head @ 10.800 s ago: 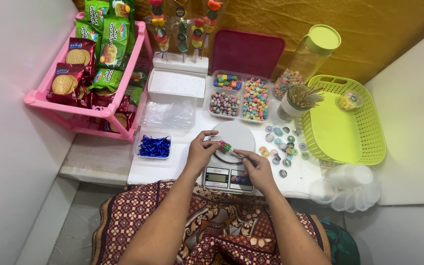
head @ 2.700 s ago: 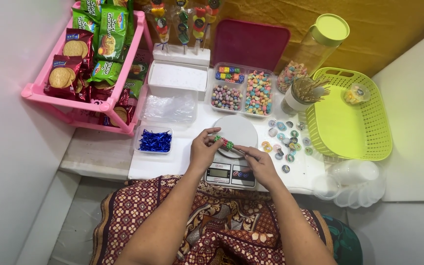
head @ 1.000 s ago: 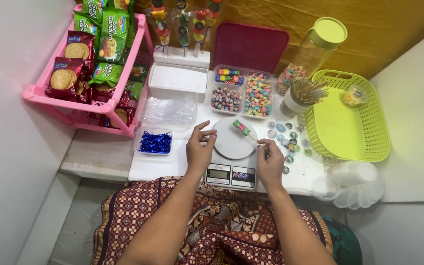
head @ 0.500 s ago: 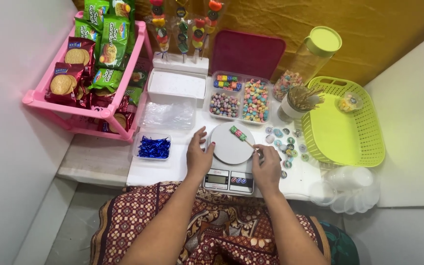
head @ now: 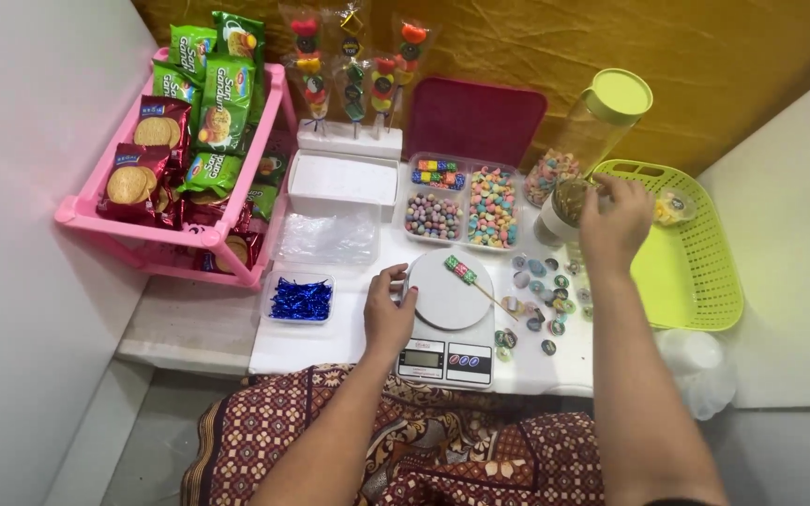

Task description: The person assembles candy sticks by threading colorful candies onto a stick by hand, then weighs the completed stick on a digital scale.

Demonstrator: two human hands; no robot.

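Head view, candy skewer [head: 466,275] on scale [head: 449,290], beside left fingers [head: 399,284]

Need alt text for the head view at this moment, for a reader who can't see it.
A person's left hand rests beside a round kitchen scale that holds a candy skewer, while the right hand reaches into a cup of sticks. Candy trays, a pink snack rack and a green basket surround them.

Green snack packets [head: 222,89] and red biscuit packets [head: 147,155] stood crowded in a pink rack [head: 82,208] at far left. Wrapped candy skewers [head: 353,66] rose behind a stack of clear bags [head: 328,236]. Round stickers [head: 544,300] lay scattered right of the kitchen scale's grey display [head: 421,359].
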